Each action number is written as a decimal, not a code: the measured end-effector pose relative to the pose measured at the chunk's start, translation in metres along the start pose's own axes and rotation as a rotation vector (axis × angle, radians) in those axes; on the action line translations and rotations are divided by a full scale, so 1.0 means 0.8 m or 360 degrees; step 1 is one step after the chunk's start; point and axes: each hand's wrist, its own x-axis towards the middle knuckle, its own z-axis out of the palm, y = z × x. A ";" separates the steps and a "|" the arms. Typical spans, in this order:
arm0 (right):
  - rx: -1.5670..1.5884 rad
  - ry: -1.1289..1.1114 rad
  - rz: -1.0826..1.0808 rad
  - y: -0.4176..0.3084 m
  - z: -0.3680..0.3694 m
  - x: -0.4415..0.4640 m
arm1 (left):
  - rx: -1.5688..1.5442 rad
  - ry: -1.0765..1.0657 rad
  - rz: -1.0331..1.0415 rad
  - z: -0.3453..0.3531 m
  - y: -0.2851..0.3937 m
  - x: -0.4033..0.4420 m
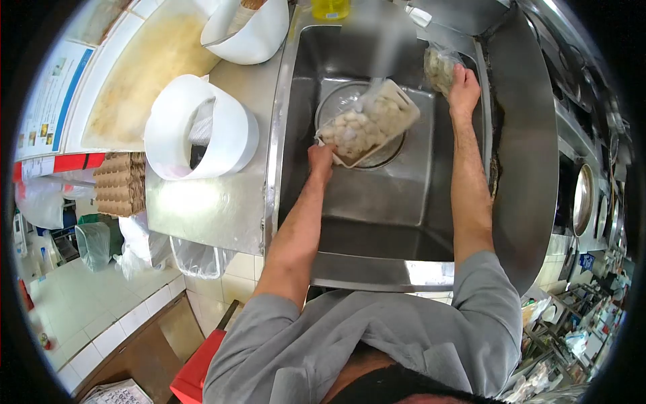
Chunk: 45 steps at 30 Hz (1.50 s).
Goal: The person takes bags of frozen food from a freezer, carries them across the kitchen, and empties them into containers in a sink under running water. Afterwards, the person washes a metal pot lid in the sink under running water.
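Note:
My left hand [321,161] is closed around the near left corner of a whitish plastic tub [408,122]. The tub is tilted in the metal sink [393,202], above a round metal piece [390,149] near the drain. Pale, rounded food pieces [353,131] fill it; their exact kind is unclear. Water [383,50] streams down onto its far part. At the sink's far right, my right hand [464,93] grips a clear plastic bag [439,69] with pale greenish contents I cannot identify. Part of the bag is hidden by my fingers.
On the left counter stand a white bucket [242,138] with cloth inside and another white container [266,37]. Brown egg trays [121,183] are stacked farther left. A yellow bottle [330,9] sits behind the sink. A metal panel [521,161] borders the right side.

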 end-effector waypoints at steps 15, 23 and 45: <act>0.1216 0.0002 0.1343 0.028 0.131 -0.097 | -0.0408 -0.0034 -0.0191 0.036 0.000 -0.015; 0.0644 -0.0476 0.1439 0.037 0.093 -0.088 | -0.0398 -0.0154 -0.0128 0.027 0.000 -0.007; 0.1099 -0.0605 0.1589 0.062 0.108 -0.153 | 0.1518 0.0222 0.1794 0.077 0.082 -0.060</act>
